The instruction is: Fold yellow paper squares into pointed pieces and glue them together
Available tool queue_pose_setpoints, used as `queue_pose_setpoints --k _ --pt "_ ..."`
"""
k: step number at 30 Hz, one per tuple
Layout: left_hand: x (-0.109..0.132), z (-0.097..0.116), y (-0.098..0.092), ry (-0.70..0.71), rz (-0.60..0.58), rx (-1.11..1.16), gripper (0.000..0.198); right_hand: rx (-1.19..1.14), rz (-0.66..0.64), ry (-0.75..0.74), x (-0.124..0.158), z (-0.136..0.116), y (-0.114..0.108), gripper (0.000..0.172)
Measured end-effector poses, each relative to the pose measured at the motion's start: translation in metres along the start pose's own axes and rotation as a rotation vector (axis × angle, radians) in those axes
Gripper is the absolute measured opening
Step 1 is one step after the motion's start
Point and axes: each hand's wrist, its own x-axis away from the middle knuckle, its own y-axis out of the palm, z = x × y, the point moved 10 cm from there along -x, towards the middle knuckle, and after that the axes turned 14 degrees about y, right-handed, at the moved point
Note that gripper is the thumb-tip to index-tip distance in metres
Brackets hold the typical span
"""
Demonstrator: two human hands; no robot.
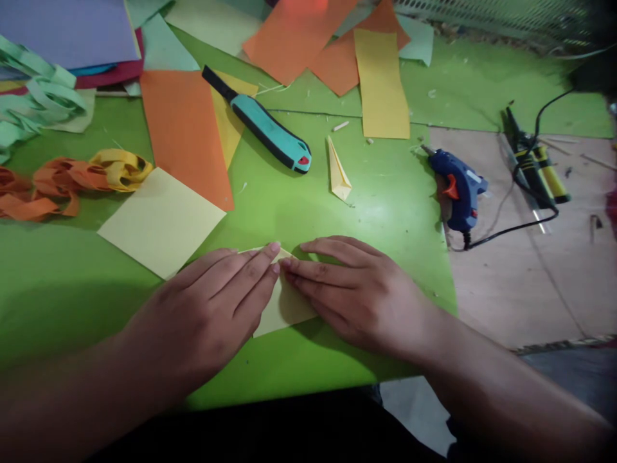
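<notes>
My left hand (pixel 216 302) and my right hand (pixel 357 292) lie flat on a pale yellow folded paper (pixel 284 307) on the green sheet (pixel 385 212). Their fingertips meet at the paper's top corner. The fingers of both hands are stretched out and press down on the paper. Most of the paper is hidden under the hands. A pale yellow square sheet (pixel 161 222) lies just left of my left hand. A small folded yellow paper piece (pixel 338 172) rests farther back on the green sheet.
A teal utility knife (pixel 265 125) lies behind the hands. A blue glue gun (pixel 457 186) with a black cord sits to the right on the wooden board (pixel 525 270). Orange, yellow and green papers (pixel 183 135) and curled paper strips (pixel 67 183) cover the back and left.
</notes>
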Motion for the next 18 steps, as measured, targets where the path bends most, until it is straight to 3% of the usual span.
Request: queue_pose_setpoints --k 9,15,18 --pt "-0.0005 0.0009 -0.0007 0.001 0.026 -0.020 0.053 -0.114 0.043 0.049 0.0014 0.0077 -0.0034 0.029" --pt "-0.0022 -0.0030 -0.0092 -0.026 0.067 -0.005 0.034 -0.103 0.025 0.066 0.0024 0.0093 0.0003 0.028" --pt "-0.0021 -0.0062 -0.0092 -0.047 0.050 0.029 0.037 -0.093 0.023 0.054 0.0040 0.0084 0.0007 0.029"
